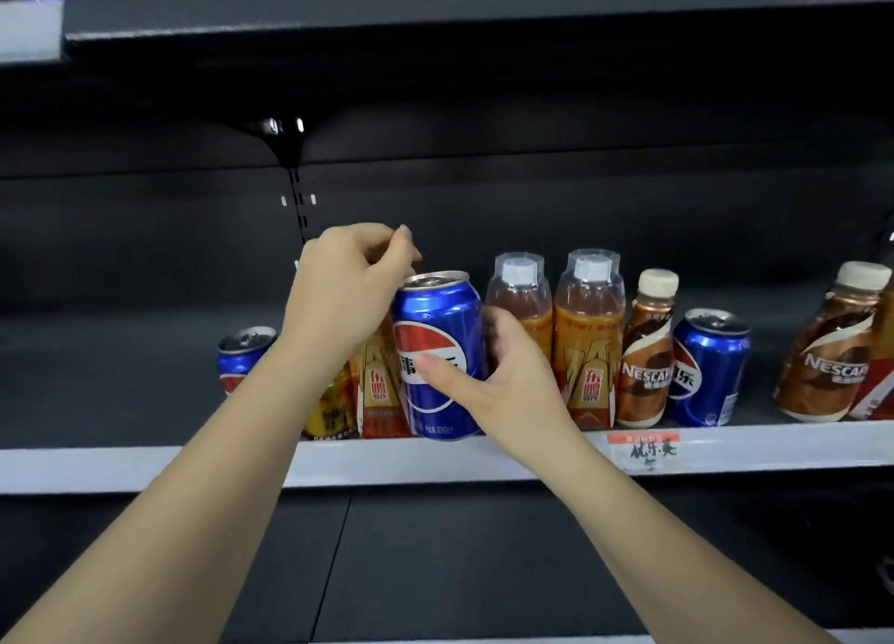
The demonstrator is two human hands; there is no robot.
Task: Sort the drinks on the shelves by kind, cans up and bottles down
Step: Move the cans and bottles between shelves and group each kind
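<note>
Head view: right hand [503,377] wraps a blue cola can [438,353] at the lower shelf's [145,469] front edge among bottles, left hand [346,290] curled empty beside its rim; lifting it to the upper shelf [435,9] likely comes next.

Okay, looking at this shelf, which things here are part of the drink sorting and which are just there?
Part of the job:
held cola can, gripped by the right hand
left hand, at the can's rim
left cola can
right cola can
orange bottles
coffee bottles
shelf

Just there:
price tag
shelf bracket
</note>
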